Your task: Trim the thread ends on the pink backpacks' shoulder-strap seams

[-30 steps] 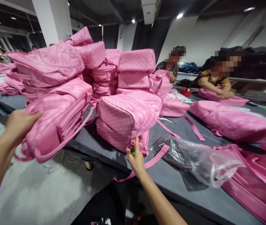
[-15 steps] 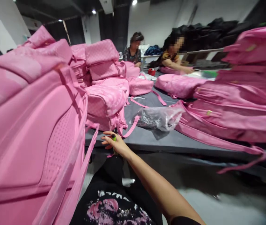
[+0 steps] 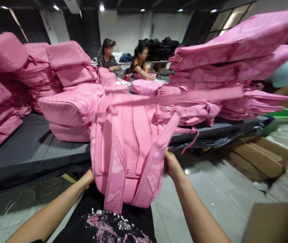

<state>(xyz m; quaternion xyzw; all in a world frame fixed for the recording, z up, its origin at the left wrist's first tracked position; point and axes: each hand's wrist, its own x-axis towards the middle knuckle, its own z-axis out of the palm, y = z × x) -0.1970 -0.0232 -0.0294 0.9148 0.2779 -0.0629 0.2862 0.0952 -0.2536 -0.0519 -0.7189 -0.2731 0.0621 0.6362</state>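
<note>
A pink backpack (image 3: 130, 145) hangs upright in front of my body, its padded back panel and two shoulder straps facing me. At its lower left side, my left hand (image 3: 89, 178) grips the edge, with the fingers mostly hidden behind the bag. My right hand (image 3: 172, 165) is closed on the opposite side, its fingertips also out of sight. A bit of a small green tool (image 3: 170, 153) peeks out at the right hand; its kind is unclear. The top of the bag is blurred by motion.
Stacks of pink backpacks (image 3: 68, 104) stand on the grey-covered table (image 3: 45, 152), with another tall pile (image 3: 210, 60) at the right. Two people (image 3: 108, 60) work across the table. Cardboard boxes (image 3: 258, 158) and a green bin (image 3: 283, 116) are on the right.
The large backpack at the left has come round to the centre, now between both hands. My right hand has moved from the table edge onto its side. The view has turned right.
</note>
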